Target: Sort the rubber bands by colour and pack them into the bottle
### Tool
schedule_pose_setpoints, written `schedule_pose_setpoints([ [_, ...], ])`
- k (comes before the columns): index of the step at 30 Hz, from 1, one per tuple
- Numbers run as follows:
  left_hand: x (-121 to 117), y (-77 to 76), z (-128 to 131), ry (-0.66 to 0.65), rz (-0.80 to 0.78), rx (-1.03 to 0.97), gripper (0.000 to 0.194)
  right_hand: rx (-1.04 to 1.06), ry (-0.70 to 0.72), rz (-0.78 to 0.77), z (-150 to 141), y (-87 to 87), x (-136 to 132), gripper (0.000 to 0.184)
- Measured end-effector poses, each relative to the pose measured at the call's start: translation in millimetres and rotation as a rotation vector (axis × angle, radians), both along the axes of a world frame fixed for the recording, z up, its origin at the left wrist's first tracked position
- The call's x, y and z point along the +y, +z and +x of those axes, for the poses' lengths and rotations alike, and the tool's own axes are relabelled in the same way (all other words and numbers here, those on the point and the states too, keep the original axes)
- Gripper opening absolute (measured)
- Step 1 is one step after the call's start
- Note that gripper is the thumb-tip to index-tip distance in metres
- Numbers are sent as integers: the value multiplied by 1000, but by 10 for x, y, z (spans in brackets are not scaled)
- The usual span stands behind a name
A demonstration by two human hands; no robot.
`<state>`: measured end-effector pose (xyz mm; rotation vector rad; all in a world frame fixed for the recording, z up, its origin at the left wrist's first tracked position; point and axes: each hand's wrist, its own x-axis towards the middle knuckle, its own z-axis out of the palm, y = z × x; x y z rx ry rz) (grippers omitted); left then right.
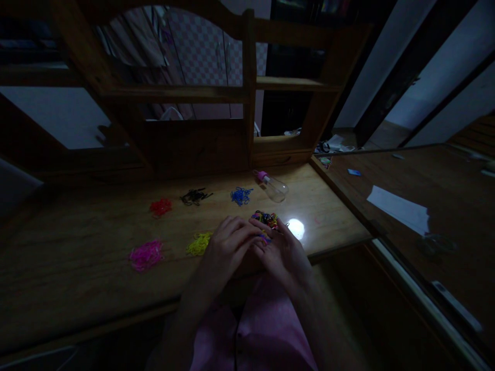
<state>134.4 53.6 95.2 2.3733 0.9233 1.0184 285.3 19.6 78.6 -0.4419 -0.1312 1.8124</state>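
My right hand (284, 255) is turned partly palm up, with a few mixed-colour small rubber bands (265, 237) at its fingers. Over it bends my left hand (232, 238), fingers curled together and their tips at those bands; what they pinch is hidden. Just beyond the fingertips lies a mixed pile of small bands (266, 218), black, red and yellow among them. Single-colour piles lie around: yellow bands (199, 244) by my left wrist, blue bands (241, 196), black bands (194, 196), red bands (160, 207) and pink bands (147, 255).
A clear bulb-shaped bottle (277, 189) with a pink cap lies on the wooden desk (88, 232), behind the mixed pile. A wooden shelf frame (249, 93) rises along the back edge. To the right, a lower brown surface carries white paper (398, 208) and a blue packet (353, 172).
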Motion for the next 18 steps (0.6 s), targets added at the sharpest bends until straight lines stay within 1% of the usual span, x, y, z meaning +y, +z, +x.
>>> schedule_pose_setpoints([
  [2, -16, 18, 60, -28, 12, 11, 19, 25, -15, 3, -9, 5, 1, 37],
  [4, -39, 27, 126, -46, 40, 72, 20, 30, -20, 14, -22, 13, -1, 37],
  [8, -82, 34, 214, 4, 120, 222, 13, -14, -50, 17, -53, 34, -9, 36],
  [11, -89, 42, 235, 21, 106, 260, 15, 16, -88, 9, -75, 48, -10, 31],
  [13, -81, 46, 244, -1, 60, 216, 16, 63, -118, -9, -83, 56, -7, 29],
  [15, -75, 52, 252, 1, -11, 97, 17, 99, -114, -25, -84, 57, -5, 32],
  [18, -70, 84, 238, 94, -162, -129, 13, 96, -87, -17, -77, 38, -17, 35],
])
